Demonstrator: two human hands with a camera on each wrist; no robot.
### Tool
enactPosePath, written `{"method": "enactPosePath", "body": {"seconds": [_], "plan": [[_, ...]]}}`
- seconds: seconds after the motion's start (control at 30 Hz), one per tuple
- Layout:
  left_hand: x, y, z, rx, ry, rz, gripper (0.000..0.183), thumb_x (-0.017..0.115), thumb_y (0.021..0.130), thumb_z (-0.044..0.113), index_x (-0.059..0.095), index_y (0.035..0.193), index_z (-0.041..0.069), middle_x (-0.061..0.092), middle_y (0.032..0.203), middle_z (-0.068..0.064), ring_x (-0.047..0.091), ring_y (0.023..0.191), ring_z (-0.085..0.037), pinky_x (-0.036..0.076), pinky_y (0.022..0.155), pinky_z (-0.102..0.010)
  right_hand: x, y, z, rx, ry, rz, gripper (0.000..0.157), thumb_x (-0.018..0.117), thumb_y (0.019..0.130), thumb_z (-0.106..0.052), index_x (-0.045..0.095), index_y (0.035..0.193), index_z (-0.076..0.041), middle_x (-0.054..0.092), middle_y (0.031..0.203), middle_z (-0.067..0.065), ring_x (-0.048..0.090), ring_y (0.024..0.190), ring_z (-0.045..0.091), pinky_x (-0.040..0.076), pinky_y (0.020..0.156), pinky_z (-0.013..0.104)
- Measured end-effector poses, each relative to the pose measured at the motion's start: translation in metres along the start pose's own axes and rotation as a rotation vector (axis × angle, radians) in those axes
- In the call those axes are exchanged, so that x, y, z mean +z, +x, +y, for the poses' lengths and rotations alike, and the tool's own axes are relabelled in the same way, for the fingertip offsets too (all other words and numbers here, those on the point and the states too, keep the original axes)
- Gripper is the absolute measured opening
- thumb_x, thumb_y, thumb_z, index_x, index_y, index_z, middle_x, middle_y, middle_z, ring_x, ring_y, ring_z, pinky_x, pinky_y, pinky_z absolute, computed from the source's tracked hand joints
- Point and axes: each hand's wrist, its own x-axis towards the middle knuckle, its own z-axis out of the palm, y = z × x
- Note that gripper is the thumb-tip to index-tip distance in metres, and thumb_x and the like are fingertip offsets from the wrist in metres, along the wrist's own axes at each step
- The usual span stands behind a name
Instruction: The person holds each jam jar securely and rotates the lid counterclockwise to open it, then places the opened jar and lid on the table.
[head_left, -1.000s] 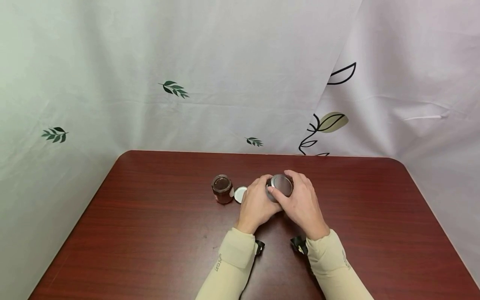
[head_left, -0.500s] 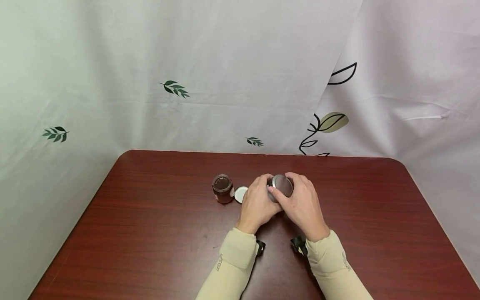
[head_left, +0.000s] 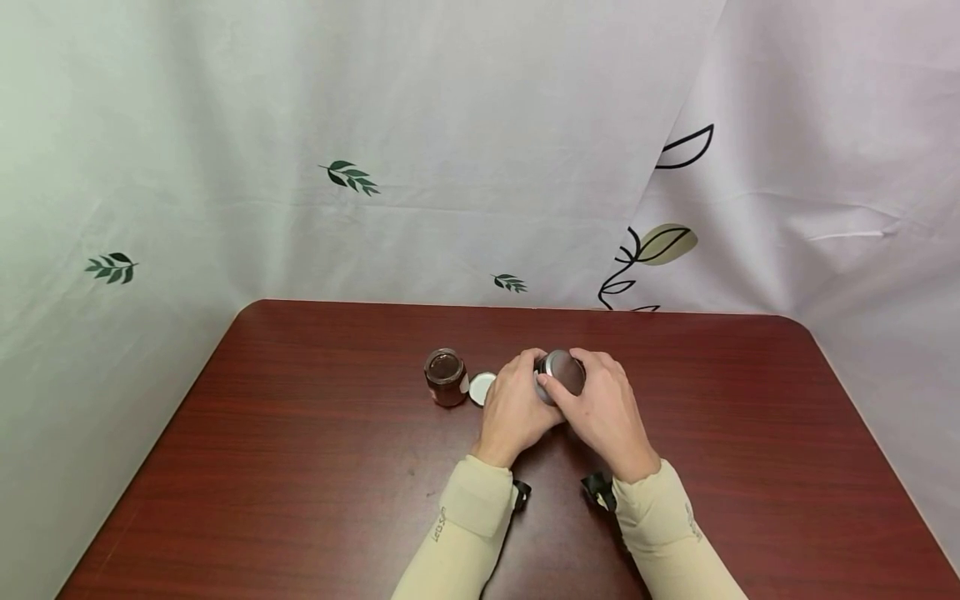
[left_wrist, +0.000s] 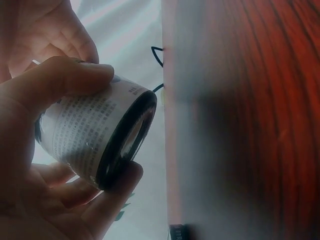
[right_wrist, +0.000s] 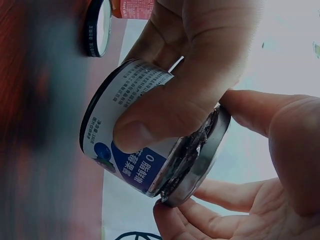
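A small jar with a white and blue printed label (right_wrist: 107, 132) is tilted between both hands above the table. My left hand (head_left: 516, 404) grips the jar's body, thumb across the label and fingers around the far side. My right hand (head_left: 606, 408) holds the silver lid (right_wrist: 202, 162) by its edge, with thumb and fingers on opposite sides. Crumpled dark wrap shows under the lid's rim in the right wrist view. The jar's dark base ring (left_wrist: 127, 140) faces the table in the left wrist view. From the head view, most of the jar's body is hidden by the hands.
Left of the hands stands a jar without its lid (head_left: 446, 387), with dark red contents. Between it and my left hand lies a lid (head_left: 481, 389), white inside up. The reddish-brown table (head_left: 300, 467) ends at a patterned white curtain (head_left: 450, 233).
My right hand's fingertips have shifted slightly toward me around the lid. My left hand and the jar stay nearly in place; the open jar and loose lid have not moved.
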Motion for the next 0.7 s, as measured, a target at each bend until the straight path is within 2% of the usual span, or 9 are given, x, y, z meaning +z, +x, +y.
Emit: {"method": "enactPosePath", "body": {"seconds": [0.7], "plan": [[-0.0033, 0.0005, -0.0001, -0.014, -0.01, -0.005, 0.061, 0.085, 0.073, 0.035, 0.063, 0.124, 0.01, 0.069, 0.11, -0.004, 0.068, 0.097, -0.021, 0.054, 0.08, -0.037, 0.0012, -0.0002, -0.0006, -0.008, 0.003, -0.004, 0.059, 0.075, 0.089, -0.039, 0.063, 0.125, 0.005, 0.061, 0.124, 0.022, 0.055, 0.114, 0.038, 0.046, 0.092, 0.052]]}}
